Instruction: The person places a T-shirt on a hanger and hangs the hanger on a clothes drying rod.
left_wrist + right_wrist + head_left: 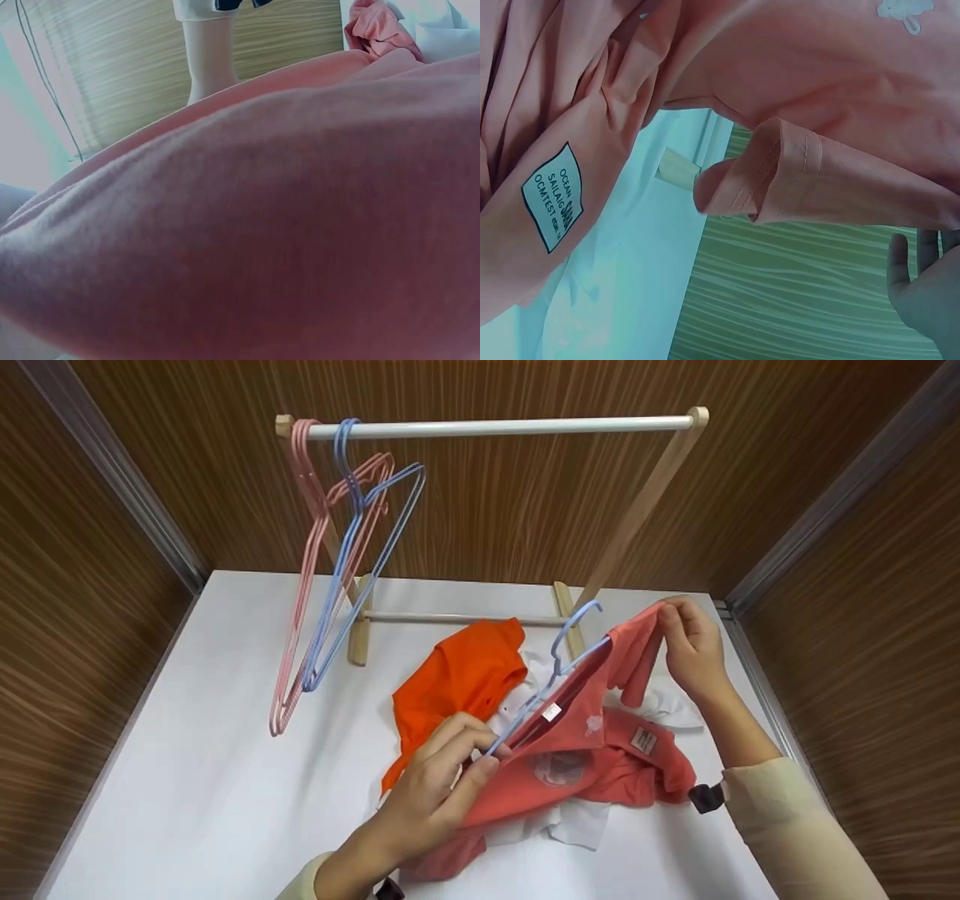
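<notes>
A coral-red shirt (525,787) with a white neck label and a pale print is held up over the pile, one end of a light-blue hanger (525,710) inside its neck opening. The hanger's hook points up and stands free. My left hand (435,780) pinches the hanger's other end beside the collar; the left wrist view is mostly filled by the shirt's cloth (285,210). My right hand (694,649) pinches the shirt at the shoulder by the short sleeve (637,664). In the right wrist view, that sleeve (802,172) hangs beside my fingers (898,259).
A wooden rack with a white rail (510,427) stands at the back. Pink hangers (300,585) and blue hangers (352,562) hang at its left end. Under the shirt lie an orange garment (457,675), white clothes (581,821) and red cloth with a label (645,757). Wood-grain walls enclose the table.
</notes>
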Demonstrator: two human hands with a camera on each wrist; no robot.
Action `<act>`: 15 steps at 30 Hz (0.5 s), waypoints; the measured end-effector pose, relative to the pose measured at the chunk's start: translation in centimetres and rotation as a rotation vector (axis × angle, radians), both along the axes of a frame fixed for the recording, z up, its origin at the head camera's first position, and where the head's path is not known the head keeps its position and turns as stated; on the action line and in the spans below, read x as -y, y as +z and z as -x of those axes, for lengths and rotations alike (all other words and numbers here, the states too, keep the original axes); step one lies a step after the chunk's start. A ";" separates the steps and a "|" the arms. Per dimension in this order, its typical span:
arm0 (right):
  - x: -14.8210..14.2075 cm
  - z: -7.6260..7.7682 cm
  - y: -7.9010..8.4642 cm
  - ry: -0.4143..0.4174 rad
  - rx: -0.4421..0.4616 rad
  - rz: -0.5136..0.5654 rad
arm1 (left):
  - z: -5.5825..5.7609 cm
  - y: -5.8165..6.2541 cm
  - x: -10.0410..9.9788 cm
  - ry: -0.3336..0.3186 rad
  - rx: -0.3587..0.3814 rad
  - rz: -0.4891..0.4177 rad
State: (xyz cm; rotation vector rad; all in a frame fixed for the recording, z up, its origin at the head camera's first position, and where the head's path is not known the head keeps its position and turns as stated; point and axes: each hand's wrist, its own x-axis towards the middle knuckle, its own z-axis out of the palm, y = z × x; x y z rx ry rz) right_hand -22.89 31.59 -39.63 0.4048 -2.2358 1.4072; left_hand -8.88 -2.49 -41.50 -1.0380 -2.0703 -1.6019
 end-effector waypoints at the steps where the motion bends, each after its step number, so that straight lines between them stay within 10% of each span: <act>1: 0.0 0.0 0.0 -0.020 0.000 -0.006 | 0.0 0.0 0.0 0.000 0.002 0.001; 9: 0.7 -0.5 0.4 -0.122 0.002 -0.052 | 0.0 -0.2 -0.2 -0.016 0.038 -0.004; 15: 3.2 -1.4 1.1 -0.019 -0.348 -0.116 | 0.1 -0.2 -0.3 -0.013 0.042 -0.008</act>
